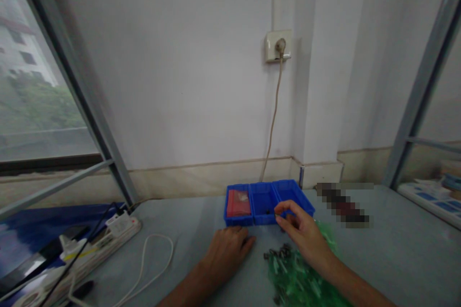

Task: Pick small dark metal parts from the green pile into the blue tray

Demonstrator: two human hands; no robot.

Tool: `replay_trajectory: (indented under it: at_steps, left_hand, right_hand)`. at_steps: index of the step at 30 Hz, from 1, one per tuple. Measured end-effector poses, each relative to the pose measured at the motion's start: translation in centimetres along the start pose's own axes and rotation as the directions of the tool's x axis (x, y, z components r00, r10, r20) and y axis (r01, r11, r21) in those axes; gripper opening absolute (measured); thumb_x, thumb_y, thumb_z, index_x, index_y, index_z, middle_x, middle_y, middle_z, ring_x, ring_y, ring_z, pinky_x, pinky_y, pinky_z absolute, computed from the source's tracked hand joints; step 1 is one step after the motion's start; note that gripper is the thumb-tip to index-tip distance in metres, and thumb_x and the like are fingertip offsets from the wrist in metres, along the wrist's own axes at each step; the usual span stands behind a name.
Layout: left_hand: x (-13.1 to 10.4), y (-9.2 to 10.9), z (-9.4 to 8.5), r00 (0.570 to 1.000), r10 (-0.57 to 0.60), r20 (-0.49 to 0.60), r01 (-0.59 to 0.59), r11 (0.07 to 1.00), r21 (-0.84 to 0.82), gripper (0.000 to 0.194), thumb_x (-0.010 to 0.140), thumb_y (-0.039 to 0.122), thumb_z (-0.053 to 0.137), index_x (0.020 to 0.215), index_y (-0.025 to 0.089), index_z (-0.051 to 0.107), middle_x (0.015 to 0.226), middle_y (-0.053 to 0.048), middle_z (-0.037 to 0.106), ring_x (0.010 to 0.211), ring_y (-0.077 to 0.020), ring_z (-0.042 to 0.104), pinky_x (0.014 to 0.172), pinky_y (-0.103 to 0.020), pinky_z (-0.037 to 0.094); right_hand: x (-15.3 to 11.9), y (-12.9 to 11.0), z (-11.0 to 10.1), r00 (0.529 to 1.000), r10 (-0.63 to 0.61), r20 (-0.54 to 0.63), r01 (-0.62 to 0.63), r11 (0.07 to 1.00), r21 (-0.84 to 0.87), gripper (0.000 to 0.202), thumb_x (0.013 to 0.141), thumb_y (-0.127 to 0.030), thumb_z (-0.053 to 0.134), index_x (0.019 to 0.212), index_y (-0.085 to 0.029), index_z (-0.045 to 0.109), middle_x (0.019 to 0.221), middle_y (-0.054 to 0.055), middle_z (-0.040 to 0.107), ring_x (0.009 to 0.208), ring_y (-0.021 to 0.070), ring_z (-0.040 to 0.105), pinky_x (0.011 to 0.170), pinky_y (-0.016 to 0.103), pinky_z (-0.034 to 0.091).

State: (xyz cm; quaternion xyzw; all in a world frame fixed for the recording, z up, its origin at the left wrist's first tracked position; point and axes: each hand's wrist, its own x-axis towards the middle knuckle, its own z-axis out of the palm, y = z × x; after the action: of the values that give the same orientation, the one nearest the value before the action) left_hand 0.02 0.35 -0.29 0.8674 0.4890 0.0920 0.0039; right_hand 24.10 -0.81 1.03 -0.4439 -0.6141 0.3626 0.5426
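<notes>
A row of three joined blue bins stands against the wall. Red packets fill the left bin, and a tiny dark piece lies in the middle one. My left hand rests on the tabletop just in front of the left bin, thumb out to the side, holding nothing. Over the front edge of the bins, my right hand pinches a small dark part between thumb and forefinger; its exact kind is too small to make out. Beneath that wrist lies a green plastic bag with small dark metal pieces by it.
At the left, a white power strip with plugs and a looped white cable lie on the grey table. A cord hangs from the wall socket behind the bins. Grey metal posts rise at both sides.
</notes>
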Motion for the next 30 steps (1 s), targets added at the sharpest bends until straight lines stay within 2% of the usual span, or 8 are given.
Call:
replay_trajectory:
  at_steps: [1,3,7,11,15,19,23,30]
  left_hand:
    - [0.0,0.0,0.1,1.0,0.001,-0.007,-0.001,1.0,0.0,0.03,0.107,0.04,0.049,0.096,0.02,0.069,0.096,-0.005,0.074,0.086,-0.0239,0.07,0.074,-0.031,0.049]
    - [0.0,-0.1,0.2,1.0,0.004,-0.006,-0.004,1.0,0.0,0.029,0.107,0.04,0.049,0.097,0.02,0.069,0.096,-0.005,0.074,0.086,-0.0241,0.071,0.074,-0.031,0.049]
    - [0.1,-0.1,0.1,1.0,-0.002,0.004,0.002,1.0,0.003,0.029,0.107,0.039,0.05,0.097,0.02,0.069,0.096,-0.005,0.075,0.087,-0.0242,0.071,0.075,-0.031,0.05]
    - [0.1,0.0,0.0,1.0,-0.013,0.014,0.012,1.0,0.008,0.03,0.107,0.039,0.048,0.096,0.02,0.069,0.097,-0.006,0.075,0.088,-0.0237,0.071,0.076,-0.031,0.05]
    - [0.1,0.0,0.0,1.0,-0.013,0.018,0.012,1.0,0.015,0.032,0.107,0.04,0.047,0.096,0.02,0.069,0.096,-0.006,0.075,0.087,-0.024,0.071,0.076,-0.031,0.05]
    - [0.1,-0.1,0.1,1.0,-0.015,0.018,0.015,1.0,0.004,0.03,0.107,0.04,0.048,0.097,0.02,0.069,0.097,-0.006,0.075,0.088,-0.0236,0.07,0.077,-0.031,0.05]
    - [0.1,-0.3,0.4,1.0,-0.01,0.011,0.01,1.0,-0.003,0.031,0.107,0.041,0.047,0.098,0.021,0.069,0.098,-0.005,0.074,0.088,-0.0236,0.07,0.077,-0.031,0.049]
    - [0.1,-0.2,0.3,1.0,-0.02,0.02,0.02,1.0,-0.011,0.033,0.107,0.042,0.046,0.097,0.021,0.069,0.097,-0.005,0.074,0.088,-0.0221,0.069,0.078,-0.029,0.049]
  right_hand:
    - [-0.2,-0.1,0.0,0.998,-0.049,-0.031,0.047,0.996,-0.074,0.019,0.094,-0.041,0.065,0.104,-0.024,0.067,0.067,-0.004,0.048,0.061,0.0153,0.045,0.057,0.028,0.034]
    - [-0.6,-0.3,0.1,0.992,-0.116,-0.045,0.106,0.98,-0.17,0.019,0.098,-0.039,0.06,0.108,-0.024,0.066,0.071,-0.003,0.052,0.063,0.0168,0.048,0.06,0.029,0.036]
    - [-0.8,-0.4,0.3,0.99,-0.14,-0.013,0.135,0.97,-0.201,0.019,0.099,-0.039,0.058,0.111,-0.025,0.064,0.08,-0.001,0.059,0.064,0.0171,0.05,0.061,0.03,0.037]
    - [-0.5,0.0,0.5,0.995,-0.099,0.022,0.101,0.986,-0.134,0.02,0.099,-0.041,0.058,0.111,-0.026,0.063,0.086,0.0,0.062,0.068,0.0177,0.052,0.064,0.029,0.04]
    - [-0.2,0.3,0.5,0.999,-0.039,-0.011,0.039,0.999,0.007,0.027,0.097,-0.048,0.06,0.112,-0.026,0.063,0.096,0.002,0.064,0.071,0.0173,0.056,0.062,0.028,0.042]
    - [0.2,0.8,0.6,0.998,0.062,-0.02,-0.057,0.98,0.192,0.038,0.094,-0.057,0.062,0.116,-0.027,0.061,0.084,-0.001,0.058,0.052,0.0116,0.044,0.045,0.023,0.03]
    - [0.5,0.7,0.6,0.991,0.136,0.009,-0.132,0.942,0.309,0.042,0.089,-0.061,0.067,0.111,-0.026,0.061,0.072,-0.005,0.05,0.046,0.0081,0.035,0.04,0.02,0.02]
    - [0.5,-0.3,0.4,0.975,0.221,-0.007,-0.204,0.911,0.358,0.048,0.083,-0.064,0.071,0.109,-0.025,0.061,0.065,-0.008,0.045,0.044,0.0071,0.031,0.04,0.019,0.02]
